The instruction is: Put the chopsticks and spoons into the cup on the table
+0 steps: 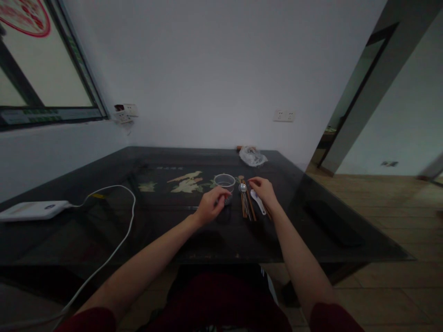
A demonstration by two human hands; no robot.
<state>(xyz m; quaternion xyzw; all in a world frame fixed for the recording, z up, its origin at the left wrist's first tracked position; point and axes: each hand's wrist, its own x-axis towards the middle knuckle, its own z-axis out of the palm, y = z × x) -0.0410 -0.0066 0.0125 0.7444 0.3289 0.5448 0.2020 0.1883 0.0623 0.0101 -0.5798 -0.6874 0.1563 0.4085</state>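
A clear plastic cup [225, 180] stands upright on the dark table. My left hand [210, 205] is in front of its left side, fingers curled in toward the thumb; whether it touches the cup I cannot tell. Right of the cup lie metal spoons [243, 188] and wooden chopsticks [252, 210], side by side with handles toward me. A white spoon [258, 203] lies beside them. Above that white spoon is my right hand [263, 188], its fingertips drawn together near the spoon heads. Anything small between the fingers of either hand is hidden.
A crumpled clear plastic bag [253, 157] lies at the table's back edge. On the left, a white flat device [38, 210] trails a white cable [132, 207] over the front edge. A black flat object [332, 223] lies at the right.
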